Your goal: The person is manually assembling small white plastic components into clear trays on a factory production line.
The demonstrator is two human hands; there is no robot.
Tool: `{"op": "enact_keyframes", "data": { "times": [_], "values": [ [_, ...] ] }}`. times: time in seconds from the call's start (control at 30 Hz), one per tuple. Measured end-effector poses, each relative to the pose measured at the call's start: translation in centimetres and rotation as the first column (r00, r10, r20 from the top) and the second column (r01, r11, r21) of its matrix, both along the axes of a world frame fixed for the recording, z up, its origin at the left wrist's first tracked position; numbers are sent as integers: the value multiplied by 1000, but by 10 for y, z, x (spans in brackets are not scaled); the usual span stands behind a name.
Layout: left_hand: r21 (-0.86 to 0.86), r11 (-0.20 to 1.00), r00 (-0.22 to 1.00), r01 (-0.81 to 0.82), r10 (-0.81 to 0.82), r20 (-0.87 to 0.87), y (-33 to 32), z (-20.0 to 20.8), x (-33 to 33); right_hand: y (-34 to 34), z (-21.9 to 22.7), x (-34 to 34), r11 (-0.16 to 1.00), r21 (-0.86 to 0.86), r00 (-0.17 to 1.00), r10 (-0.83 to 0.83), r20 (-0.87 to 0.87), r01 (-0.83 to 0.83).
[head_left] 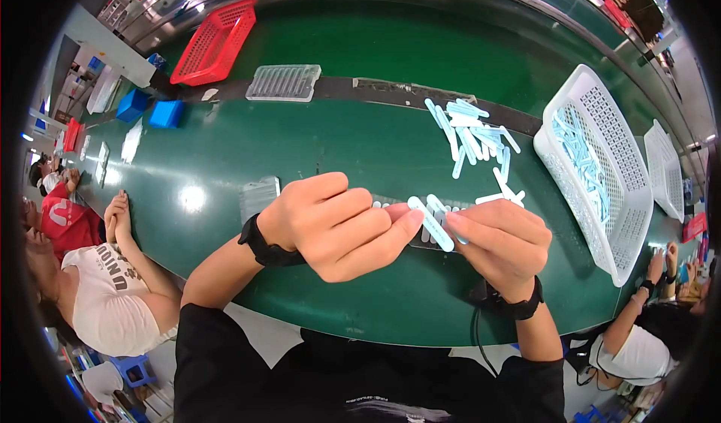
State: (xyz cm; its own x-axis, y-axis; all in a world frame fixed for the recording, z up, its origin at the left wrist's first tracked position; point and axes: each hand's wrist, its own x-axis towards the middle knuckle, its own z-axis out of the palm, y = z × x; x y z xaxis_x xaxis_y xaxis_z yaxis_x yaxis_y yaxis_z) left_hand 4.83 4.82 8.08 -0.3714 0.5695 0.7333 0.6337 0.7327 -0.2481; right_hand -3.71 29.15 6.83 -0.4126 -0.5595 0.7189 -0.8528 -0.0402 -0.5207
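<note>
Above the green table, my left hand (334, 231) is closed, with thumb and fingers pinching one end of a slim, round-ended white and pale blue plastic stick (432, 225). Right beside it, my right hand (505, 244) is closed on a second pale blue stick (435, 202), partly hidden by the fingers. Whether the two sticks touch, I cannot tell. Behind and below my hands lies a clear ribbed tray (390, 199) with several sticks in it, largely covered by the hands. A few loose sticks (505, 188) rest just beyond my right hand.
Farther off is a pile of similar sticks (471, 132). A white basket (597, 190) holding many more stands at the right. Clear ribbed trays (284, 83), a red basket (215, 42) and blue bins (166, 114) sit left and far. People (113, 292) sit on both sides.
</note>
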Motion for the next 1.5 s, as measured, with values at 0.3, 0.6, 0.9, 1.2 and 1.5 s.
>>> {"op": "enact_keyframes", "data": {
  "times": [0.3, 0.6, 0.9, 1.2, 1.5],
  "values": [
    [-72, 997, 998, 36, -40, -48, 4, -7, -3, 3, -9, -2, 991, 3, 940, 127, 315, -135],
    [-61, 997, 999, 36, -36, 0, 5, -7, -4, 6, -8, -2, 988, 16, 884, 131, 449, -155],
    [-9, 999, 993, 43, -42, 106, -1, -5, -1, 8, -15, -5, 991, -4, 875, 120, 469, -134],
    [-19, 1000, 990, 18, -15, 139, 0, -10, -3, 7, -13, -6, 994, -8, 883, 102, 457, -111],
    [-19, 1000, 990, 14, -12, 142, 1, -16, -6, 5, -14, -1, 992, 42, 707, 54, 705, -119]
  ]
}}
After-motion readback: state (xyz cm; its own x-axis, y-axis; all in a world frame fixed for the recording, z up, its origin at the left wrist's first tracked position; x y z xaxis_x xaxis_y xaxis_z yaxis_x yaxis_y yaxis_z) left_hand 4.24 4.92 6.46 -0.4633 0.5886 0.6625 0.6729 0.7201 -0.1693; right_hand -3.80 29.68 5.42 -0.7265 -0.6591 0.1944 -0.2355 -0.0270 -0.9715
